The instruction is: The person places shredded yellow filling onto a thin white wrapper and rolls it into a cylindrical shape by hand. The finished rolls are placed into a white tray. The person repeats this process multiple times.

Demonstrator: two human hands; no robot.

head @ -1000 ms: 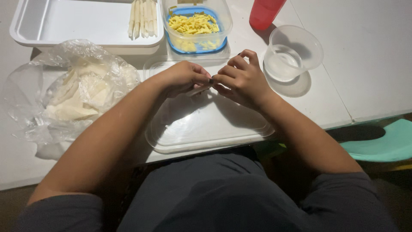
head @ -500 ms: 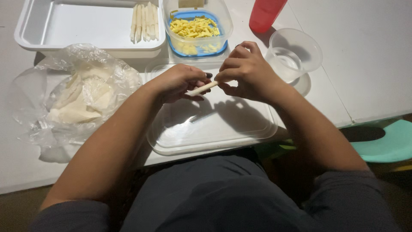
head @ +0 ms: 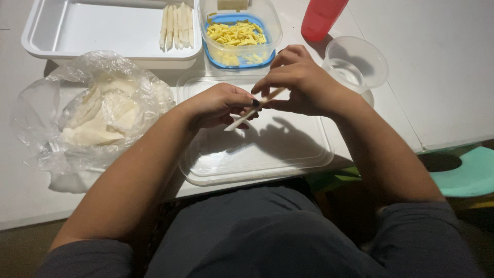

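Rolled wrapper stick [head: 256, 108] is pinched between both hands, held tilted just above the clear plastic lid [head: 257, 149] at the near middle of the table [head: 453, 77]. Left hand [head: 218, 105] grips the lower end, right hand [head: 301, 85] is closed on the upper end, and the two hands nearly touch. Looks thin and tight already, so I'd say this one's almost done.

Progress so far: only a handful of finished sticks [head: 177, 25] lined up at the right end of the white tray [head: 92, 36], far left, so most of it is bare. Bag of wrappers [head: 90, 116] on the left looks well stocked, and the tub of shredded cheese [head: 237, 35] has plenty. Small clear bowl of water [head: 354, 64] sits far right, red cup [head: 321, 18] behind it. Nothing really blocks the way to the tray.
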